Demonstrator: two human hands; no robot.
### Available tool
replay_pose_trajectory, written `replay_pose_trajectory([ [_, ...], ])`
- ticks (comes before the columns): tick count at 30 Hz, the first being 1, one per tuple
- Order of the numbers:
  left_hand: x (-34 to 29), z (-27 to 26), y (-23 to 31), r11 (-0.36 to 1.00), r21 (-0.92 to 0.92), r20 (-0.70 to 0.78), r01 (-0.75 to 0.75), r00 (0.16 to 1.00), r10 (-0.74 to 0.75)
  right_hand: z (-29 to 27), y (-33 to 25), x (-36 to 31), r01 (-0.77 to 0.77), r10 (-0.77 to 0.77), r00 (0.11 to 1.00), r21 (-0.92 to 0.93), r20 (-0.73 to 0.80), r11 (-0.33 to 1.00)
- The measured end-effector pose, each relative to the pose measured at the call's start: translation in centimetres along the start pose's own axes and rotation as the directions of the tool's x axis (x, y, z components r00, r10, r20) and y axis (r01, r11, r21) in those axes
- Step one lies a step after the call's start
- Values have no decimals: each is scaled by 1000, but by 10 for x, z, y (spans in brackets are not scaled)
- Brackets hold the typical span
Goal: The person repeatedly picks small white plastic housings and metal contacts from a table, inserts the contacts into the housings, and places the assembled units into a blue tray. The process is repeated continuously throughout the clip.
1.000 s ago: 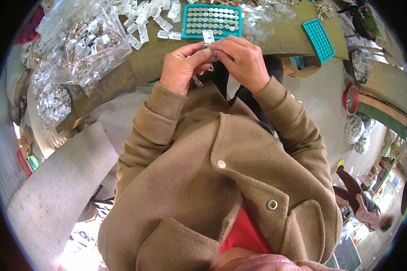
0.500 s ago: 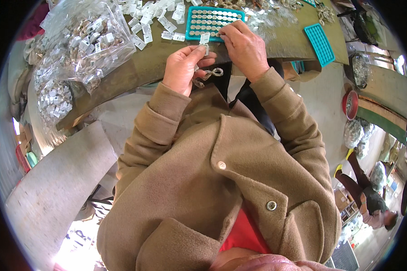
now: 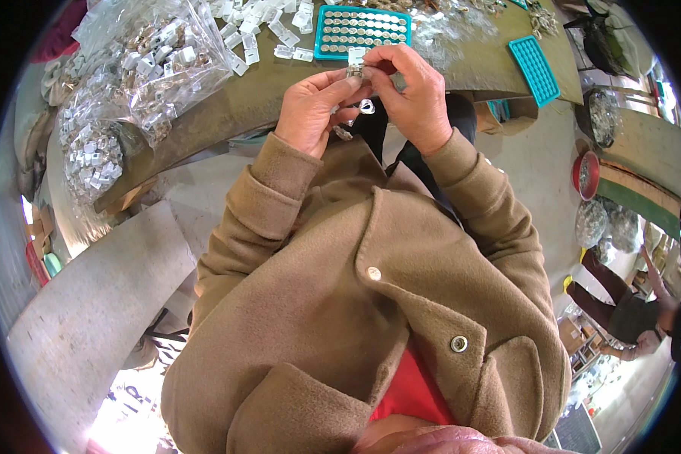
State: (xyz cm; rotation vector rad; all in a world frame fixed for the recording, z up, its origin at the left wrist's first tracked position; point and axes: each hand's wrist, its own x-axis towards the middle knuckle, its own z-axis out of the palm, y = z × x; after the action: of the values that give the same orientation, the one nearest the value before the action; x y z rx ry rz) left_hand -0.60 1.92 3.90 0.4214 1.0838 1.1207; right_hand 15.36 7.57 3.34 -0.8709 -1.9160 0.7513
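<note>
Between the fingers of my left hand point(image 3: 308, 110), a small clear-white plastic case point(image 3: 356, 55) stands upright. A coiled strand with a pale loop point(image 3: 366, 107) dangles beneath that hand. My right hand point(image 3: 418, 97) meets the left at the case, its thumb and forefinger pinched against the side. Whatever lies between those right fingertips is hidden. Just beyond both hands lies a teal tray point(image 3: 318, 38) with rows of round silver discs point(image 3: 363, 35) like button cells.
Loose white plastic cases point(image 3: 284, 32) lie left of the tray. A large clear bag point(image 3: 163, 64) of similar pieces sits farther left. A second teal tray point(image 3: 534, 72) rests at the table's right edge. Another person point(image 3: 632, 314) is at far right.
My right hand has left the tray's near right corner and come down to the case. My left hand has brought the case slightly right and up, so both hands now meet.
</note>
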Motion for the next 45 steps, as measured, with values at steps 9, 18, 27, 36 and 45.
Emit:
replay_pose_trajectory([
  [9,-3,3,-11,994,-12,-19,-109,994,109,-1,3,-1,319,-320,947,-240,34,917],
  [18,-4,3,-20,933,205,-41,-296,950,310,-13,7,7,-296,234,945,287,230,911],
  [27,-7,6,-9,994,-23,-25,-103,994,103,1,-4,2,-507,431,862,470,267,723],
  [36,6,-15,-15,867,-408,225,287,952,-209,1,-2,-2,-498,404,864,396,299,772],
  [45,11,-18,-29,708,-550,385,443,887,-256,-13,12,-1,-674,417,739,566,529,475],
])
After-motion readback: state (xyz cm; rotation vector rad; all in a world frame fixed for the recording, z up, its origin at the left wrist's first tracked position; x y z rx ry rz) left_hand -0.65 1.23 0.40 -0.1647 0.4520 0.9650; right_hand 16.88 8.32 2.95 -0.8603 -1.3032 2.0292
